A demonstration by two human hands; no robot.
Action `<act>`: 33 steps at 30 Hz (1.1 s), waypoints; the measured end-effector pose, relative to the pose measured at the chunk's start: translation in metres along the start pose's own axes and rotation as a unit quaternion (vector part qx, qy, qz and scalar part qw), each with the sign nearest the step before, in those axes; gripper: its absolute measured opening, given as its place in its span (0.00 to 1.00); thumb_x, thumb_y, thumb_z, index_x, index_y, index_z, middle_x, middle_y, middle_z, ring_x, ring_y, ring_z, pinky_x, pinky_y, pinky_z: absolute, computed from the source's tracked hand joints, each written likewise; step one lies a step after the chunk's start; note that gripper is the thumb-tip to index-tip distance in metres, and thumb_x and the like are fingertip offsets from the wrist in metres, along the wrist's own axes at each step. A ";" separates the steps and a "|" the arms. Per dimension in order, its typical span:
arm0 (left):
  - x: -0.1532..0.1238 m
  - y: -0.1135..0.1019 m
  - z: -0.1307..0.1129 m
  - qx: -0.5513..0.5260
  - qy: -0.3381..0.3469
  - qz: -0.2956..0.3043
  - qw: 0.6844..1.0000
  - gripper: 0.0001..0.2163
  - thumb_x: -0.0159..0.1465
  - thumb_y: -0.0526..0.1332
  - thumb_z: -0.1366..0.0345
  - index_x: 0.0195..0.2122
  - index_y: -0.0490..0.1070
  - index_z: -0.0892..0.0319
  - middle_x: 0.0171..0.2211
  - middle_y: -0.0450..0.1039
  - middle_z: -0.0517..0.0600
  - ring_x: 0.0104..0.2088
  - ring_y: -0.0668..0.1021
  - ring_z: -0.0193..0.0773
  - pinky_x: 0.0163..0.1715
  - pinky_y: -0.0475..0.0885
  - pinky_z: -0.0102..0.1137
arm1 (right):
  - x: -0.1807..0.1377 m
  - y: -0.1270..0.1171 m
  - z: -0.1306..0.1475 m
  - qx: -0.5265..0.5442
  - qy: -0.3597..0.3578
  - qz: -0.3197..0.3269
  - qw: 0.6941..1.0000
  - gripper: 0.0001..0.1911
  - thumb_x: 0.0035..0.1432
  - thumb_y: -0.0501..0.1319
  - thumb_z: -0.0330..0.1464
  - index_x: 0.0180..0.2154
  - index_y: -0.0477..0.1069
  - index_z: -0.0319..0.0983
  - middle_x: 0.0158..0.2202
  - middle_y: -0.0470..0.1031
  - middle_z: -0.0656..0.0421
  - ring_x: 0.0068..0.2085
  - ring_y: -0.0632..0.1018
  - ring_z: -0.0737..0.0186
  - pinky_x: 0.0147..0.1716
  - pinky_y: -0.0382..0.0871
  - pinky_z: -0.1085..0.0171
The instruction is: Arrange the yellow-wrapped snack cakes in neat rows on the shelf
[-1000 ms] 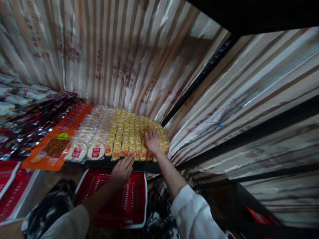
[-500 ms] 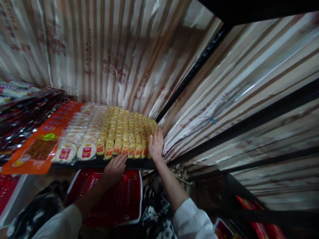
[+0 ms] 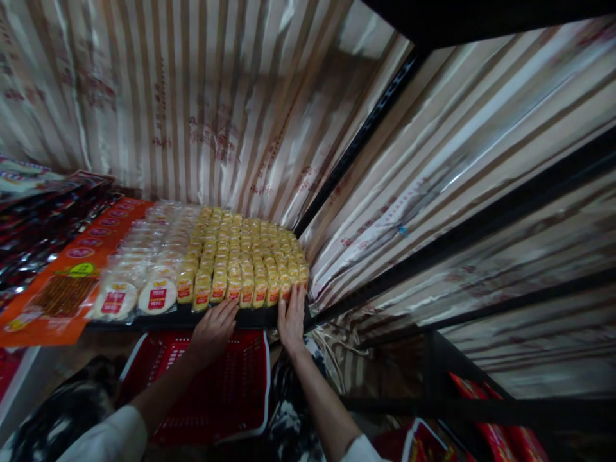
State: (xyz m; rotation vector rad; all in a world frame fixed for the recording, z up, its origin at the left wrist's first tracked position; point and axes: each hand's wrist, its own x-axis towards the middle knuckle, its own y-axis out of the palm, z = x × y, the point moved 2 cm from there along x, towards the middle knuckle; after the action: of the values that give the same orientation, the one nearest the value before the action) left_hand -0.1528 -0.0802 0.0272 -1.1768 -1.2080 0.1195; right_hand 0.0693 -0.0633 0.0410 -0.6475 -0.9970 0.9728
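Rows of small yellow wrapped snack packs (image 3: 248,256) stand packed together on a dark shelf (image 3: 183,319). My left hand (image 3: 215,327) rests at the shelf's front edge, fingers stretched out, its tips by the lower front of the middle packs. Against the front of the rightmost packs lies my right hand (image 3: 292,321), fingers extended and pointing up and away from me. Neither hand is wrapped around a pack. Left of the yellow packs are two rows of round white crackers (image 3: 158,294) in clear wrappers.
An orange snack bag (image 3: 72,282) and dark shiny packets (image 3: 43,224) lie farther left. Below the shelf sits a red basket (image 3: 192,391) with a white rim. Striped plastic sheeting (image 3: 192,96) hangs behind, and a black metal post (image 3: 356,141) rises at the right corner.
My right hand has moved from the right side of the yellow packs down to their front, uncovering the end row. The left hand stays near the front edge; the view has shifted slightly.
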 end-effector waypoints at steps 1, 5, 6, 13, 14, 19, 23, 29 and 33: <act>0.000 0.000 0.000 0.001 0.000 -0.001 1.000 0.16 0.66 0.47 0.69 0.47 0.72 0.64 0.53 0.70 0.56 0.53 0.71 0.42 0.49 0.65 0.35 | 0.003 -0.002 0.000 0.003 0.012 -0.005 1.000 0.36 0.64 0.35 0.46 0.64 0.43 0.27 0.67 0.35 0.46 0.67 0.40 0.56 0.63 0.44 0.52; -0.002 0.001 0.000 -0.011 -0.012 -0.006 1.000 0.16 0.66 0.47 0.69 0.48 0.72 0.62 0.53 0.70 0.55 0.54 0.70 0.42 0.50 0.65 0.35 | 0.016 -0.007 -0.007 0.049 0.058 -0.001 0.997 0.39 0.63 0.33 0.48 0.64 0.39 0.26 0.67 0.37 0.45 0.67 0.42 0.55 0.63 0.43 0.51; -0.002 0.001 0.000 -0.015 -0.015 -0.006 1.000 0.16 0.66 0.48 0.69 0.48 0.72 0.62 0.53 0.70 0.55 0.55 0.69 0.42 0.50 0.65 0.35 | 0.019 -0.007 -0.008 0.063 0.062 0.000 0.996 0.39 0.63 0.33 0.49 0.64 0.39 0.27 0.67 0.39 0.45 0.67 0.44 0.55 0.63 0.43 0.51; -0.002 -0.009 -0.006 -0.016 -0.022 -0.048 0.998 0.14 0.65 0.50 0.69 0.46 0.72 0.63 0.53 0.69 0.55 0.55 0.68 0.42 0.51 0.66 0.35 | 0.029 -0.023 0.034 0.052 -0.045 -0.036 0.997 0.35 0.64 0.36 0.47 0.65 0.39 0.33 0.68 0.34 0.50 0.67 0.40 0.53 0.64 0.41 0.50; -0.002 -0.013 -0.006 -0.011 -0.035 -0.063 0.997 0.14 0.65 0.51 0.69 0.46 0.72 0.63 0.53 0.69 0.55 0.55 0.68 0.43 0.51 0.66 0.36 | 0.031 -0.024 0.047 0.051 -0.075 -0.029 0.995 0.34 0.65 0.36 0.46 0.65 0.40 0.34 0.68 0.34 0.51 0.67 0.40 0.53 0.64 0.41 0.49; -0.008 -0.036 0.001 0.041 -0.148 -0.136 0.979 0.15 0.62 0.52 0.72 0.48 0.71 0.62 0.54 0.66 0.59 0.57 0.66 0.47 0.52 0.66 0.41 | 0.049 -0.011 0.116 0.054 -0.212 0.029 0.975 0.29 0.66 0.38 0.41 0.64 0.44 0.35 0.68 0.37 0.52 0.67 0.40 0.55 0.62 0.47 0.46; -0.017 -0.042 0.014 0.069 -0.204 -0.136 0.967 0.16 0.62 0.52 0.72 0.50 0.69 0.63 0.53 0.65 0.61 0.55 0.67 0.48 0.51 0.68 0.42 | 0.074 0.011 0.174 0.015 -0.271 0.108 0.956 0.28 0.66 0.39 0.40 0.63 0.50 0.33 0.67 0.40 0.52 0.67 0.40 0.55 0.62 0.45 0.50; -0.027 -0.035 0.029 0.052 -0.227 -0.119 0.965 0.17 0.63 0.50 0.72 0.52 0.67 0.62 0.50 0.67 0.59 0.53 0.69 0.46 0.50 0.70 0.41 | 0.100 0.042 0.222 -0.122 -0.243 0.278 0.921 0.30 0.66 0.37 0.44 0.65 0.44 0.40 0.68 0.36 0.59 0.67 0.35 0.57 0.63 0.35 0.53; -0.028 -0.035 0.032 0.051 -0.221 -0.122 0.966 0.16 0.63 0.51 0.72 0.51 0.67 0.61 0.51 0.66 0.59 0.55 0.67 0.46 0.51 0.70 0.42 | 0.098 0.059 0.217 -0.174 -0.208 0.333 0.903 0.32 0.65 0.33 0.46 0.66 0.39 0.39 0.68 0.35 0.60 0.67 0.36 0.60 0.63 0.32 0.55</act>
State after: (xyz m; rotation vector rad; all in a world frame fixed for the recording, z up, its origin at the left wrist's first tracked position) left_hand -0.2064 -0.0929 0.0319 -0.9261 -1.7103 0.2666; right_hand -0.1289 0.0561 0.1222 -1.1554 -1.3825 1.5976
